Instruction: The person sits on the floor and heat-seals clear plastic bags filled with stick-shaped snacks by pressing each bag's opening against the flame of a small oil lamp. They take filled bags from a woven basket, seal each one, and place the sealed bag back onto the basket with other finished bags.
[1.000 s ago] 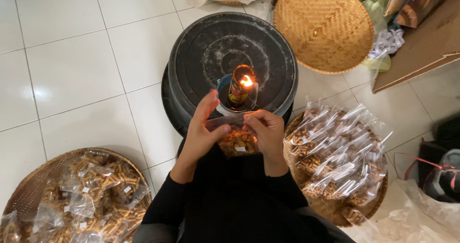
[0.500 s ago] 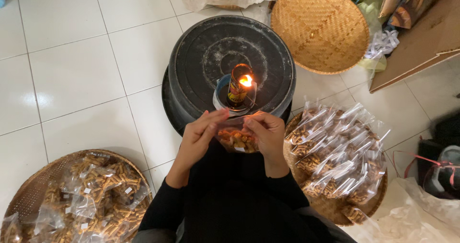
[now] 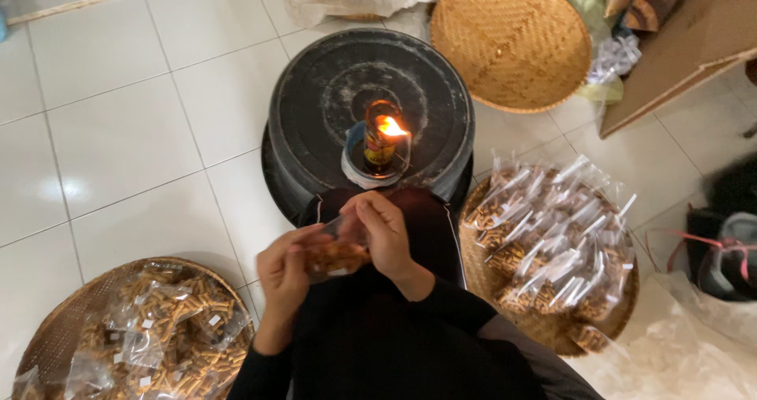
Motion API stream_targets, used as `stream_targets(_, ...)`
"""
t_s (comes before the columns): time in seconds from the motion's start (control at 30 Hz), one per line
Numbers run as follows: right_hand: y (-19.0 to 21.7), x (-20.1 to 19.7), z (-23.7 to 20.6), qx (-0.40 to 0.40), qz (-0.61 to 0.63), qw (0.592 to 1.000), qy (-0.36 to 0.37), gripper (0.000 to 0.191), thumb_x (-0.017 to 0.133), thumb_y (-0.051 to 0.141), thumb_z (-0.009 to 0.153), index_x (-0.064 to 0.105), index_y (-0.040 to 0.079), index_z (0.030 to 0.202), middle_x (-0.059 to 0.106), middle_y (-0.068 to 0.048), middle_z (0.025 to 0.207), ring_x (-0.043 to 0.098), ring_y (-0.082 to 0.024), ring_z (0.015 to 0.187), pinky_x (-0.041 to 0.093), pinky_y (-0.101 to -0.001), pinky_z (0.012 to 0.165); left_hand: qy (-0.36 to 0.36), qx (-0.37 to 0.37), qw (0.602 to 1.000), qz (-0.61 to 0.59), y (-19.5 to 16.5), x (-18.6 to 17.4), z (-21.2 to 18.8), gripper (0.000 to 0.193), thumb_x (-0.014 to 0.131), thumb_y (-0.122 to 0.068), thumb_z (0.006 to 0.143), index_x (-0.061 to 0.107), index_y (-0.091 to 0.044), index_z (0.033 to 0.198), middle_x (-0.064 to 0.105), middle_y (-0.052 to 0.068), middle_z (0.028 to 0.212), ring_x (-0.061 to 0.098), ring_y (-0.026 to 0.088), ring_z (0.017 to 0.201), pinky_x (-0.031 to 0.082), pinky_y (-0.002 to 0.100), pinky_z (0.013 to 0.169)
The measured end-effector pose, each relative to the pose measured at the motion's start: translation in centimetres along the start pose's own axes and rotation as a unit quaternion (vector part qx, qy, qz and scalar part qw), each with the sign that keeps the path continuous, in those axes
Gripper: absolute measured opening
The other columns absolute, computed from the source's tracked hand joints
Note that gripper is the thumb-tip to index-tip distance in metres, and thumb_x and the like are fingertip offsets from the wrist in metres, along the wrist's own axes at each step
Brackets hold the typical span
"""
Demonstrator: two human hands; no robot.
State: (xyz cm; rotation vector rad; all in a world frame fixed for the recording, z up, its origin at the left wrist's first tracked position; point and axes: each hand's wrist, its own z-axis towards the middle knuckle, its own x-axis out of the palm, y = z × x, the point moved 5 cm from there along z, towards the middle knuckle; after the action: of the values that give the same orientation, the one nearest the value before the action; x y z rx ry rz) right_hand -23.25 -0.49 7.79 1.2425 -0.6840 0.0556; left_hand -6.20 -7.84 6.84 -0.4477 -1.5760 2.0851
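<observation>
Both my hands hold one small clear plastic bag of brown snack sticks (image 3: 335, 256) over my lap. My left hand (image 3: 284, 270) grips its lower left side. My right hand (image 3: 386, 230) pinches its upper edge from the right. Just beyond my hands a small oil lamp (image 3: 381, 143) burns with an orange flame, standing in a shallow dish on an upturned black tub (image 3: 315, 100). The bag is below the flame and apart from it. My legs and arms are in black clothing.
A woven tray (image 3: 63, 329) of open snack bags lies at my lower left. Another woven tray (image 3: 544, 325) at my right holds several sealed bags. An upturned woven basket (image 3: 509, 37) sits beyond, beside a cardboard sheet (image 3: 686, 45) and loose plastic on white floor tiles.
My hands have drawn the bag back from the flame, down toward my lap, and the view has shifted so the tub sits higher in the picture.
</observation>
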Motion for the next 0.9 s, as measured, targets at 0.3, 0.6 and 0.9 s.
stream_targets(0.3,0.8,-13.7,-3.4,-0.149,-0.138,0.95,-0.238,0.074,0.022,0.056,0.112,0.067,-0.003,0.106,0.072,-0.012,0.093,0.071,-0.019,0.086,0.056,-0.033,0.083,-0.46,-0.06,0.886,0.001,3.5,-20.8,-4.9,0.024,0.052,-0.017,0.123,0.061,0.005,0.129,0.065,0.015,0.123,0.067,0.023,0.113,0.056,0.037,0.103)
stream_targets(0.6,2.7,-36.0,-16.4,0.013,-0.505,0.554,-0.662,0.018,0.067,0.019,0.095,0.075,0.003,0.1,0.072,-0.013,0.084,0.066,-0.024,0.074,0.052,-0.0372,0.067,-0.497,-0.379,0.78,0.021,14.1,-17.9,-9.9,0.022,0.054,-0.016,0.119,0.059,0.001,0.131,0.064,0.011,0.124,0.066,0.02,0.111,0.055,0.034,0.097)
stream_targets(0.9,3.9,-39.3,-24.2,0.24,-0.508,0.467,-0.683,0.02,0.068,0.013,0.09,0.065,0.002,0.106,0.069,-0.016,0.093,0.068,-0.029,0.08,0.054,-0.042,0.071,-0.444,-0.491,0.749,0.017,17.5,-16.4,-15.3,0.022,0.056,-0.016,0.115,0.058,-0.003,0.134,0.063,0.008,0.125,0.065,0.017,0.108,0.053,0.032,0.09)
